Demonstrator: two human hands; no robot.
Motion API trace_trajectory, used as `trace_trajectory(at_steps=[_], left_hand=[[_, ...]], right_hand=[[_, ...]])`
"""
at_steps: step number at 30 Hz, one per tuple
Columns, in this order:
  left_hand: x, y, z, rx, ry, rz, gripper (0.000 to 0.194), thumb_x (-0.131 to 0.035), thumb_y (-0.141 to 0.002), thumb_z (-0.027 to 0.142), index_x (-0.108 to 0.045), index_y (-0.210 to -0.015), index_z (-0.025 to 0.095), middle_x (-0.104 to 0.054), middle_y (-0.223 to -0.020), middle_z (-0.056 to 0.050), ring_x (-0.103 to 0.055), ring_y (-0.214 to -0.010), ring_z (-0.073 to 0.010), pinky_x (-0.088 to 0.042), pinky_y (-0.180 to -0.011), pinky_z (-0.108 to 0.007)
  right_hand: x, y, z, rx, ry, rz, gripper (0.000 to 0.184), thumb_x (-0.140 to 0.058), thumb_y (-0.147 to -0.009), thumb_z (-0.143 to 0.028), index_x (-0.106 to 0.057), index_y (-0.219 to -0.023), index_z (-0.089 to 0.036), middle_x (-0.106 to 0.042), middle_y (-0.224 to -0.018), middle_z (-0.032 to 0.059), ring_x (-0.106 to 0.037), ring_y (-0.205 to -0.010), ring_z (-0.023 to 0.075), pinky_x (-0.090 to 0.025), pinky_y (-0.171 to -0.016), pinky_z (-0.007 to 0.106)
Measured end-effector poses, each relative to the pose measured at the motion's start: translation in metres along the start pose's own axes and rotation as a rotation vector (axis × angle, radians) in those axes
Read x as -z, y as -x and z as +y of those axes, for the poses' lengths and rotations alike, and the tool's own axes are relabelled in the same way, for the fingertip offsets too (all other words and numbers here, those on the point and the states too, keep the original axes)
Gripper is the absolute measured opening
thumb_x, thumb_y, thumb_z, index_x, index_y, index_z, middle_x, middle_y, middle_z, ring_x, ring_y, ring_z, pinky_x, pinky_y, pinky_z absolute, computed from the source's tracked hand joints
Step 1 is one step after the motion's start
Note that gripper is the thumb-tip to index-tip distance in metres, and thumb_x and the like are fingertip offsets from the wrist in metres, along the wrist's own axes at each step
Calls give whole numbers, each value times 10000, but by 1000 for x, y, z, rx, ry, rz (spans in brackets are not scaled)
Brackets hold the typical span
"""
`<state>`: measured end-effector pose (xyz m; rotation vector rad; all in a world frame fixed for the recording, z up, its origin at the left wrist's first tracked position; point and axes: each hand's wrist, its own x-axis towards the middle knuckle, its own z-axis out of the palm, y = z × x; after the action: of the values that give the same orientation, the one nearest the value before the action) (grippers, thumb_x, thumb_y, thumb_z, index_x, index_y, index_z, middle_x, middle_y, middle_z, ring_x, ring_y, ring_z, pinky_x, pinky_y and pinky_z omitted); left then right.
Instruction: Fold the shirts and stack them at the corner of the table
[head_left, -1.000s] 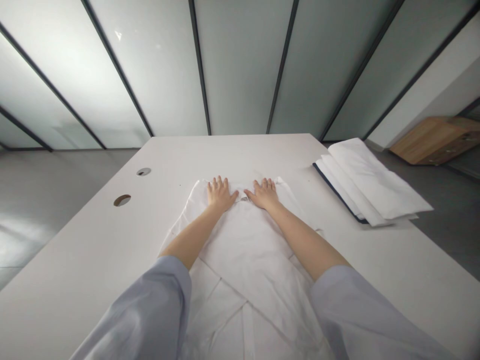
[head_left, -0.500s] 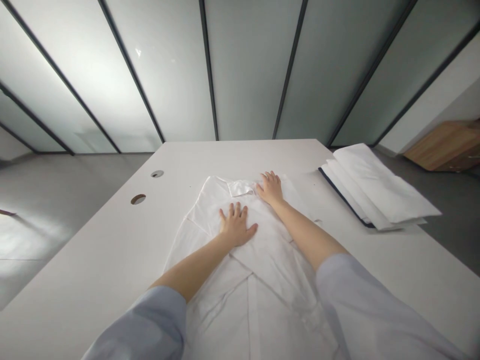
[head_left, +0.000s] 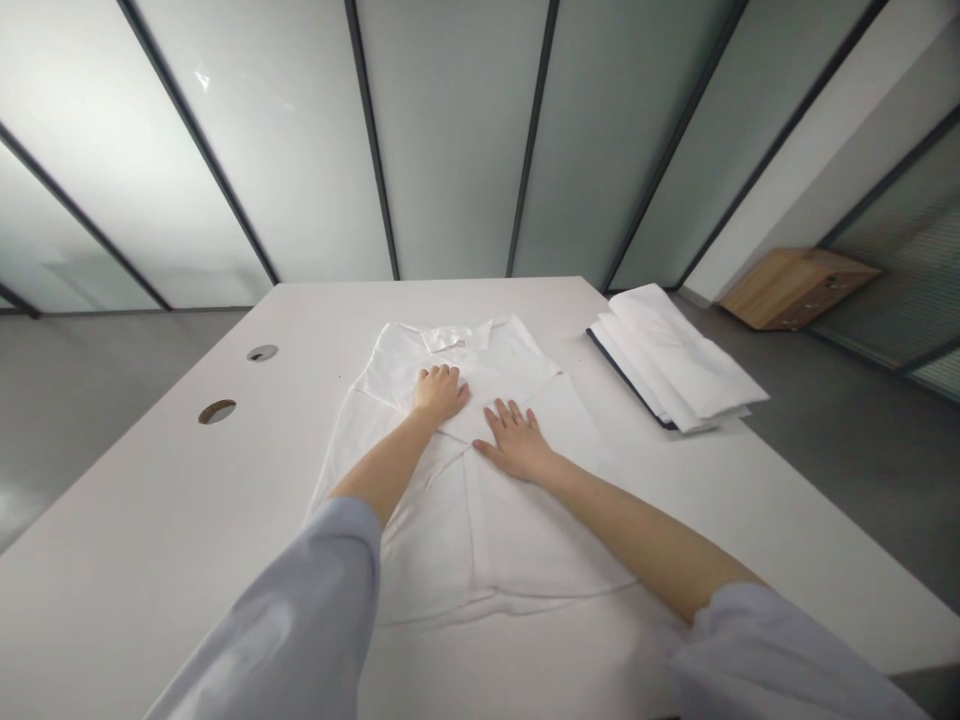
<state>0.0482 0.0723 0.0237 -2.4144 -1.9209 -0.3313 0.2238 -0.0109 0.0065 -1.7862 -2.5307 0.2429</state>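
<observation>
A white collared shirt (head_left: pixel 517 520) lies flat on the white table (head_left: pixel 150 520), collar at the far end and its sleeves folded in across the body. My left hand (head_left: pixel 440 391) rests palm down on the chest just below the collar, fingers stretched out. Closer to me, my right hand (head_left: pixel 514 441) presses flat on the shirt's middle, fingers spread. Neither hand holds anything. Both forearms are bare below light blue sleeves.
A stack of folded white cloth (head_left: pixel 671 360) with a dark edge sits at the table's far right. Two round cable holes (head_left: pixel 217 410) are on the left side. Frosted glass panels stand behind the table, and a wooden cabinet (head_left: pixel 799 287) is at right.
My right hand slid from beside the collar back toward me to the shirt's middle. My left hand moved up to the chest. The view shifted and now shows the shirt's near hem.
</observation>
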Motion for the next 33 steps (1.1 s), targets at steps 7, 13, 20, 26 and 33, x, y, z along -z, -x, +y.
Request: trace_trajectory(at_steps=[7,13,20,26,33], left_hand=[[21,33,-6,12,16,-74,408,-479,-907,489,-590,-1186,213,-579,-1270,-122,-502,-1197,-293,-400,-979,-431],[20,72,-12,100,12,-178,536,-415,-914,564,-517,-1313,221,-485,-1421,-152,-428,-1307,-337,-356,-1035,-521],[1,56,-24,107,-32,-150,658,-351,-930,572,-381,-1467,194,-303,-1571,-174,-259,-1439,-367,-203,-1120,-609],[7,45,-40,33,-30,-176,717,-366,-915,620,-373,-1472,169,-287,-1574,-190,-243,-1452,-355,-183,-1141,-581],[13,62,-24,52,-28,-174,834,-434,-847,704,-369,-1462,145,-268,-1575,-216,-221,-1460,-364,-173,-1148,-577]], right_hand=[[4,-51,27,11,27,38,745,-291,-940,-655,-319,-1522,-191,-226,-1607,145,-178,-1473,331,-167,-1157,523],[10,-97,42,27,-11,148,614,-403,-953,-524,-419,-1451,-165,-372,-1539,157,-311,-1420,302,-257,-1129,466],[14,-74,48,114,-50,310,443,-500,-915,-335,-558,-1315,-154,-543,-1377,142,-466,-1279,269,-340,-1063,385],[8,-22,59,219,-21,245,390,-495,-929,-375,-619,-1231,-162,-580,-1316,135,-492,-1249,249,-351,-1052,378],[4,-11,57,163,-23,185,651,-552,-852,-620,-586,-1304,-153,-472,-1450,176,-417,-1344,310,-323,-1105,440]])
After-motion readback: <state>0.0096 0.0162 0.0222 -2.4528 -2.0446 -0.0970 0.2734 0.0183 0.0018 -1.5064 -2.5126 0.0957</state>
